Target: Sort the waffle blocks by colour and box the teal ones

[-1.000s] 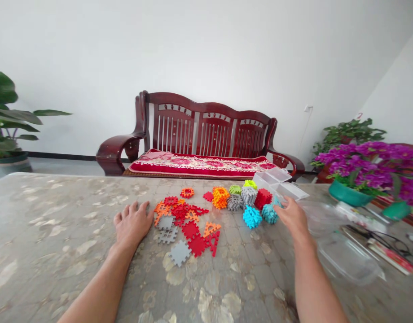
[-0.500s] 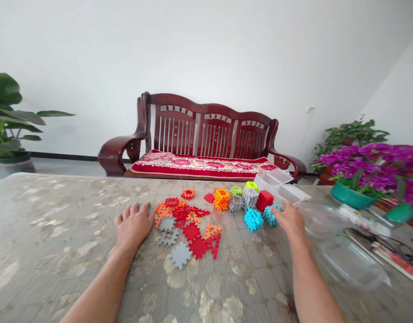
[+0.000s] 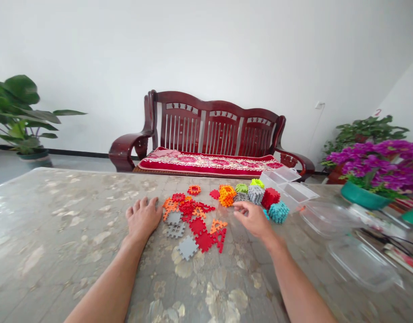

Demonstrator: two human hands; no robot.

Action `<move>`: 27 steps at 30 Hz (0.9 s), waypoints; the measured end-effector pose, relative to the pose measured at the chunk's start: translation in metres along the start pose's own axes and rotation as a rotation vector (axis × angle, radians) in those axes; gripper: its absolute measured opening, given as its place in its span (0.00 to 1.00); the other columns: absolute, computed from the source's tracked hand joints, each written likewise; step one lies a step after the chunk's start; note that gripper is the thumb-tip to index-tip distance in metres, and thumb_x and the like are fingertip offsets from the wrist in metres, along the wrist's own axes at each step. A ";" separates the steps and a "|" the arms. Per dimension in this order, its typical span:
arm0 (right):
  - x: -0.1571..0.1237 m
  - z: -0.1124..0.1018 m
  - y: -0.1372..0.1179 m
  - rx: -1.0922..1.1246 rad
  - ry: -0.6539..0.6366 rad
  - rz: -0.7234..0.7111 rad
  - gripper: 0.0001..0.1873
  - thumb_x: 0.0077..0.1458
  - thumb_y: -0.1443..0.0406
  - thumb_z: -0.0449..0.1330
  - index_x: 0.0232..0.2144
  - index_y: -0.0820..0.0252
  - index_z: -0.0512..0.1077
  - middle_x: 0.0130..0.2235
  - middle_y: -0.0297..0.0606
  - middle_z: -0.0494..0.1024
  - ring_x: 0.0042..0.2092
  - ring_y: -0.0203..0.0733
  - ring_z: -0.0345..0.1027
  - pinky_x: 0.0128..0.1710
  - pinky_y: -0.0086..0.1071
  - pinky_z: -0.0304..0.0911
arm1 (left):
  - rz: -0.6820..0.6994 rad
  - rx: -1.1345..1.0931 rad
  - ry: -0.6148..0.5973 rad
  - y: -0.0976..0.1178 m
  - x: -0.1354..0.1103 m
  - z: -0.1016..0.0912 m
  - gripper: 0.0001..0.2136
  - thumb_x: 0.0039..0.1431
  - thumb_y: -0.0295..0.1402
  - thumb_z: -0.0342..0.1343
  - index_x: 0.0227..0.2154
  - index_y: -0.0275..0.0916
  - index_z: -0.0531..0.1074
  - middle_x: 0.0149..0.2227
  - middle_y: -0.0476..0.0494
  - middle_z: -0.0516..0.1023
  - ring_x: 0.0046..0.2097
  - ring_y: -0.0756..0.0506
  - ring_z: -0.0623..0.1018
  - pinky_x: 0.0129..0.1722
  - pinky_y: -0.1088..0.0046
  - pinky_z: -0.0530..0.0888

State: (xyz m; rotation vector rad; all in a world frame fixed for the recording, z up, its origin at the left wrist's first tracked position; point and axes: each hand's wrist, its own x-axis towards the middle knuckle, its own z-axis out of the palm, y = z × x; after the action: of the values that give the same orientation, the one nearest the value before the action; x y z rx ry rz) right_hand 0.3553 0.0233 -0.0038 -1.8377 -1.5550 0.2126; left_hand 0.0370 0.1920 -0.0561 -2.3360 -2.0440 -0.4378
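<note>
My left hand point(image 3: 143, 218) lies palm down with its fingers spread on the table, just left of a loose pile of puzzle-edged plastic tiles. In that pile are a grey square tile point(image 3: 188, 247), a red square tile point(image 3: 204, 242), an orange triangle tile point(image 3: 217, 225) and a red triangle tile point(image 3: 220, 239). My right hand point(image 3: 255, 219) hovers in front of the stacked tiles, its fingers bent and a gap between thumb and forefinger. Nothing shows in it. Nearby are an orange stack point(image 3: 227, 195), a grey stack point(image 3: 256, 194) and a teal stack point(image 3: 278, 212). The hand mostly covers a bright blue stack.
Behind the stacks stands a clear divided box point(image 3: 299, 192). To the right lie a clear plastic lid point(image 3: 363, 264), another clear container point(image 3: 327, 219) and a teal pot point(image 3: 364, 196) of purple flowers. A wooden bench point(image 3: 221, 128) stands beyond the table.
My right hand has moved left, away from the teal stack, and now partly hides the bright blue stack. My left hand stays beside the pile. The view has turned slightly left.
</note>
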 end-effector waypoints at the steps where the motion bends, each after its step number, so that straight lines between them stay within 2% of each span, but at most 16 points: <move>1: -0.003 0.014 -0.007 -0.014 -0.064 -0.039 0.16 0.51 0.64 0.61 0.43 0.56 0.79 0.42 0.39 0.83 0.38 0.41 0.75 0.42 0.35 0.70 | -0.002 0.004 0.002 0.000 -0.001 -0.001 0.24 0.64 0.43 0.42 0.59 0.43 0.70 0.62 0.34 0.69 0.63 0.35 0.64 0.60 0.53 0.59; 5: -0.015 0.050 -0.021 -0.065 -0.104 -0.157 0.20 0.51 0.65 0.64 0.49 0.55 0.77 0.50 0.42 0.79 0.52 0.47 0.71 0.55 0.39 0.65 | -0.002 0.015 0.010 0.002 -0.003 -0.004 0.24 0.65 0.43 0.42 0.58 0.43 0.71 0.62 0.34 0.68 0.62 0.35 0.65 0.59 0.54 0.59; 9: -0.019 0.063 -0.016 -0.089 -0.097 -0.179 0.16 0.53 0.66 0.63 0.46 0.56 0.77 0.48 0.42 0.78 0.52 0.48 0.69 0.56 0.41 0.63 | -0.001 0.015 0.012 0.003 -0.003 -0.005 0.24 0.65 0.43 0.42 0.58 0.44 0.71 0.61 0.34 0.69 0.62 0.36 0.66 0.59 0.54 0.60; 13: -0.018 0.070 -0.009 -0.077 -0.062 -0.175 0.11 0.56 0.66 0.60 0.41 0.56 0.78 0.44 0.41 0.79 0.50 0.47 0.69 0.55 0.42 0.62 | -0.010 0.009 0.001 0.003 -0.003 -0.005 0.24 0.65 0.43 0.42 0.59 0.44 0.70 0.62 0.34 0.68 0.63 0.35 0.65 0.59 0.54 0.59; 27: -0.015 0.075 -0.006 -0.043 -0.042 -0.203 0.08 0.59 0.67 0.59 0.39 0.56 0.78 0.42 0.39 0.78 0.48 0.44 0.69 0.52 0.37 0.62 | -0.007 0.030 0.006 0.004 -0.003 -0.005 0.24 0.66 0.42 0.41 0.59 0.44 0.70 0.62 0.33 0.68 0.63 0.34 0.65 0.59 0.53 0.59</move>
State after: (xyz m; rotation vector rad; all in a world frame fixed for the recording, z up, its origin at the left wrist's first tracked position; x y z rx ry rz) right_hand 0.3059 0.0405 -0.0600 -1.7025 -1.7754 0.1249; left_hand 0.0400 0.1878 -0.0508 -2.3096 -2.0418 -0.4108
